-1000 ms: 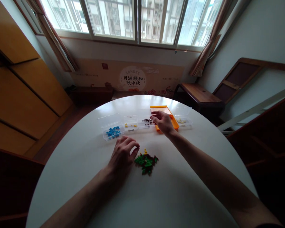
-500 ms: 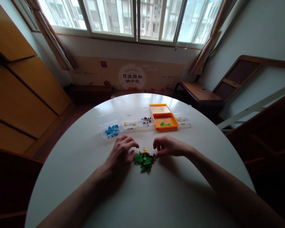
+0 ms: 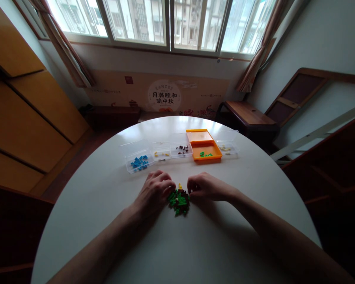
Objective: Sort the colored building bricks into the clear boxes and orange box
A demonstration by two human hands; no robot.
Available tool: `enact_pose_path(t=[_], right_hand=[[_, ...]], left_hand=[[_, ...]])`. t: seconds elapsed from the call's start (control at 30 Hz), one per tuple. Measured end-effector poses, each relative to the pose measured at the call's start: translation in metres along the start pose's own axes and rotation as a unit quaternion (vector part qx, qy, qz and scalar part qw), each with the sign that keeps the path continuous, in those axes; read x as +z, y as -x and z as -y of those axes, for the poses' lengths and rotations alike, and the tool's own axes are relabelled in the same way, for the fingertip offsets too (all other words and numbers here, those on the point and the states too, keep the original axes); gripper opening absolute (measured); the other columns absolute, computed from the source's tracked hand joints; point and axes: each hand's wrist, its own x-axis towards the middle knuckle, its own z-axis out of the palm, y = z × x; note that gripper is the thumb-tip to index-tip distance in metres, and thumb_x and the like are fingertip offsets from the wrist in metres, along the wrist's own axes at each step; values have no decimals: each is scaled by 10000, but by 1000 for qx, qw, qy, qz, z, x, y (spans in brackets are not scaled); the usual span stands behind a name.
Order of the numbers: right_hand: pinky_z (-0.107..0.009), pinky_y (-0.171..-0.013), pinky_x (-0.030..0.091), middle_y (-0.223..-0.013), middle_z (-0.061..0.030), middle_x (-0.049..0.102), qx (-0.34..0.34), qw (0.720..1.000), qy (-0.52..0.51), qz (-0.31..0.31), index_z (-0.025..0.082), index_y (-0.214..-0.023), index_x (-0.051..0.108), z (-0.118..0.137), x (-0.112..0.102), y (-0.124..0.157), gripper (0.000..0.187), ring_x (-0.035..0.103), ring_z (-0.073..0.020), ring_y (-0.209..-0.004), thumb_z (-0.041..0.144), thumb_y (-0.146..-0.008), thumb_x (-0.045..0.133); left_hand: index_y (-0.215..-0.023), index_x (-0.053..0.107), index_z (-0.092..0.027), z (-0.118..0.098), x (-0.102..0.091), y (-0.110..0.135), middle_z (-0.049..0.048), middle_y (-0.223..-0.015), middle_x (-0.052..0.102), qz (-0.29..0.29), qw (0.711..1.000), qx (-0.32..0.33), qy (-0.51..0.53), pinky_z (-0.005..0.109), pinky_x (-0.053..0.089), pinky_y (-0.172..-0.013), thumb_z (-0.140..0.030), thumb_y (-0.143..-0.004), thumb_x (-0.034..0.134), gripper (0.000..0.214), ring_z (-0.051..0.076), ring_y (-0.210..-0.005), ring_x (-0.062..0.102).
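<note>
A small pile of green and dark brown toy bricks (image 3: 179, 202) lies on the white table, with a few yellow bricks (image 3: 180, 186) at its far edge. My left hand (image 3: 158, 185) touches the pile's left side, its fingers curled in and the tips partly hidden. At the right edge of the pile, my right hand (image 3: 206, 186) has its thumb and fingers drawn together against the bricks. Whatever either hand pinches is too small or too covered to make out.
Beyond the hands stand open boxes in a row: a clear one with blue bricks (image 3: 139, 162), one with yellow pieces (image 3: 161, 154), one with dark pieces (image 3: 182, 150), an orange box (image 3: 207, 158) with green bricks, and a clear one with cream pieces (image 3: 225, 149). The round table (image 3: 177, 252) fills the foreground.
Both hands have closed in on the pile. The right hand moved left, and its fingers curled tighter. The left fingers bent inward, and the pile looks narrower on its right side.
</note>
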Motion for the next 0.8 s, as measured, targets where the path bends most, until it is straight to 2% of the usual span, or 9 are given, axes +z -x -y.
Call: enact_pose_path(t=[0.07, 0.23, 0.43, 0.57, 0.8], right_hand=[[-197, -571, 390, -667, 20, 612, 16, 999, -34, -21, 153, -814, 692, 1, 2, -2, 67, 522, -84, -597, 175, -753, 675], [-218, -581, 418, -714, -12, 644, 48, 979, -185, -73, 142, -960, 721, 9, 18, -10, 213, 519, -92, -604, 266, -814, 630], [-212, -500, 384, -686, -20, 646, 61, 921, -376, -83, 115, -971, 726, 19, 34, -17, 263, 454, -63, -504, 282, -794, 624], [-225, -532, 415, -702, -31, 666, 69, 912, -385, -120, 125, -933, 737, 22, 36, -19, 251, 516, -87, -557, 284, -758, 652], [-231, -554, 411, -692, -30, 665, 32, 936, -327, -126, 126, -874, 742, 22, 38, -25, 218, 521, -100, -582, 298, -777, 649]], left_hand=[[-781, 661, -198, -1, -1, 0, 33, -841, 649, -21, 1000, 9, -1, 354, 368, -826, -201, -899, 544, 166, 176, -848, 516], [-826, 656, -196, -5, -5, 0, 25, -804, 635, -137, 990, 24, -5, 326, 390, -797, -231, -910, 559, 133, 162, -819, 511], [-844, 652, -205, -9, -9, -1, 18, -804, 626, -186, 982, 40, -5, 315, 400, -789, -218, -882, 605, 61, 162, -830, 514], [-822, 642, -202, -9, -11, -1, 9, -783, 627, -197, 979, 46, -8, 315, 400, -789, -212, -870, 622, 53, 158, -814, 517], [-770, 621, -201, -6, -13, 2, 11, -784, 632, -202, 979, 29, -9, 327, 405, -797, -298, -831, 679, 128, 173, -831, 523]])
